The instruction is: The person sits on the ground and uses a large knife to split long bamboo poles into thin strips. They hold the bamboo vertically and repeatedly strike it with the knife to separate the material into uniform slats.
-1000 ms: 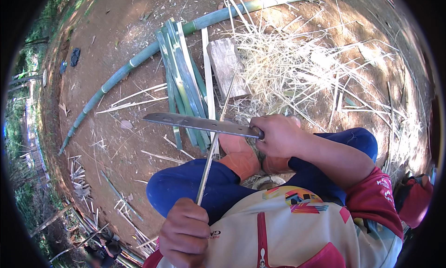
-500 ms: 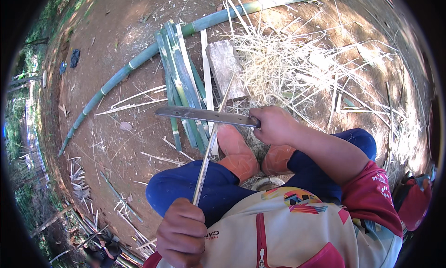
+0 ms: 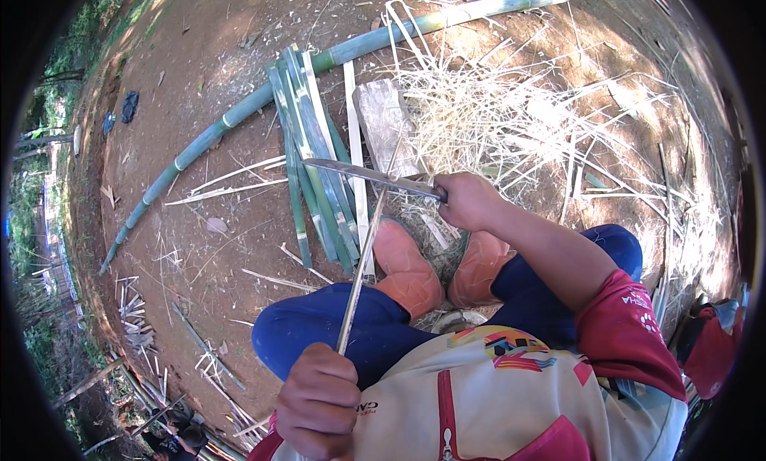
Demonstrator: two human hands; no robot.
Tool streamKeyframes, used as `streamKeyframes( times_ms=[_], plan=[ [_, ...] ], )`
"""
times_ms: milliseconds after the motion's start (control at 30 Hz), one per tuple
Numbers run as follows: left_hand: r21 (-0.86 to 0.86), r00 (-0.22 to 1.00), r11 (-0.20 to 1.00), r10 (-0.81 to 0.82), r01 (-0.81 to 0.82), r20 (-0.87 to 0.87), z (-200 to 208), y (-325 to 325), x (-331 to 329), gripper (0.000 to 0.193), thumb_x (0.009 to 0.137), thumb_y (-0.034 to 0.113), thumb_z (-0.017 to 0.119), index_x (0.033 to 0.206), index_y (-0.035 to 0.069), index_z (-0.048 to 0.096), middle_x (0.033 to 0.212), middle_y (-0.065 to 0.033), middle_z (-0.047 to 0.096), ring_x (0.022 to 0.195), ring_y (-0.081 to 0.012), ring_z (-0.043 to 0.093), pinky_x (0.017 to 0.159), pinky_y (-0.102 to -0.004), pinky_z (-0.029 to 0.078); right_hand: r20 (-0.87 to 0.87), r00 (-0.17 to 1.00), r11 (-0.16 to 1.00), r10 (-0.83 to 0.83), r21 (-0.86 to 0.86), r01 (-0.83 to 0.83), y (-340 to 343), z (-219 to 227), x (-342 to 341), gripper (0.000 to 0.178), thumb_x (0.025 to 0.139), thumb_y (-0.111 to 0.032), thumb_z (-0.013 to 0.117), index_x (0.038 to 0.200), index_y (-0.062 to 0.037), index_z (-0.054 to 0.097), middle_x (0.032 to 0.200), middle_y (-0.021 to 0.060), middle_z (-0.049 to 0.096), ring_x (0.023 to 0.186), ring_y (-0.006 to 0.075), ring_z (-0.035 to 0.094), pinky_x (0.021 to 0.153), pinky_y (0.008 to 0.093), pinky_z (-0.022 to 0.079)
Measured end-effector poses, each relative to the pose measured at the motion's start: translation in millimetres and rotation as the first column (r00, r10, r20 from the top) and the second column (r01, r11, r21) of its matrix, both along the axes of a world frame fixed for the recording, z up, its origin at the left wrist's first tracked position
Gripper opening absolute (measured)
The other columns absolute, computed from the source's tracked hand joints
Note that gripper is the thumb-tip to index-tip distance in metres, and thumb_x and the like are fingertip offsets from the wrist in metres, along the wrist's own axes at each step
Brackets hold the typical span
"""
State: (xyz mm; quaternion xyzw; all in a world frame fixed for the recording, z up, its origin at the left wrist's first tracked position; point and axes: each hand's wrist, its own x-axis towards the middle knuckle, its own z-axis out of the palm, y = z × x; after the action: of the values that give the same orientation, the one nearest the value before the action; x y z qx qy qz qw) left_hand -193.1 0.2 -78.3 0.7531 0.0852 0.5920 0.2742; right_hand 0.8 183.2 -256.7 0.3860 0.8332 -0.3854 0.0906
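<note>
My left hand (image 3: 319,401) is closed in a fist round the near end of a thin bamboo strip (image 3: 357,293). The strip slants up and away from me, over my left knee. In my right hand (image 3: 469,201), closed round its handle, is a long-bladed knife (image 3: 363,174), its tip pointing left and slightly away. The blade lies across the strip near its far part, touching or just above it. Beyond the blade, the strip's far end reaches toward a wooden block (image 3: 388,118) on the ground. Split green bamboo pieces (image 3: 315,154) lie to the block's left.
A long green bamboo pole (image 3: 255,102) curves across the ground beyond the split pieces. Pale shavings (image 3: 503,114) are heaped right of the block. My feet in orange boots (image 3: 404,257) stand close below the knife. A red bag (image 3: 712,349) sits at the far right.
The knife has turned so its tip points farther away from me, and its blade has shifted right. My right hand has moved slightly right. My left hand keeps hold of the strip, barely shifted.
</note>
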Motion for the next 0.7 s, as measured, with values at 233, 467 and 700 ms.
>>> streamKeyframes(
  times_ms=[233, 467, 700],
  plan=[
    [-0.026, 0.987, 0.997, 0.081, -0.078, 0.142, 8, 6, 15, 0.034, 0.095, 0.015, 0.065, 0.067, 0.008, 0.048, 0.053, 0.0015, 0.043, 0.039, -0.0091, 0.038, 0.038, -0.0263, 0.021, 0.128, 0.992, 1.0, 0.005, -0.001, -0.005, 20, -19, -9, 0.03, 0.083, -0.017, 0.062, 0.11, -0.0069, 0.066, 0.102, 0.0172, 0.071, 0.099, 0.0351, 0.069, 0.086, 0.0464, 0.055],
    [-0.014, 0.986, 0.997, 0.078, -0.077, 0.147, 7, 8, 13, 0.033, 0.095, 0.014, 0.065, 0.067, 0.008, 0.048, 0.053, 0.0011, 0.044, 0.04, -0.0086, 0.038, 0.038, -0.0266, 0.019, 0.24, 0.971, 1.0, -0.011, -0.024, 0.017, 44, -47, -18, 0.033, 0.084, -0.017, 0.061, 0.115, -0.0072, 0.066, 0.106, 0.018, 0.072, 0.103, 0.0344, 0.069, 0.089, 0.0453, 0.056],
    [-0.065, 0.977, 0.993, 0.11, -0.1, 0.181, 10, 6, 17, 0.029, 0.091, 0.007, 0.062, 0.066, 0.009, 0.047, 0.051, 0.0014, 0.043, 0.038, -0.0084, 0.036, 0.038, -0.027, 0.017, 0.258, 0.966, 0.999, -0.032, 0.018, 0.028, 67, -87, -22, 0.036, 0.085, -0.019, 0.058, 0.118, -0.0055, 0.067, 0.11, 0.0214, 0.071, 0.106, 0.0359, 0.069, 0.093, 0.0441, 0.056]
  ],
)
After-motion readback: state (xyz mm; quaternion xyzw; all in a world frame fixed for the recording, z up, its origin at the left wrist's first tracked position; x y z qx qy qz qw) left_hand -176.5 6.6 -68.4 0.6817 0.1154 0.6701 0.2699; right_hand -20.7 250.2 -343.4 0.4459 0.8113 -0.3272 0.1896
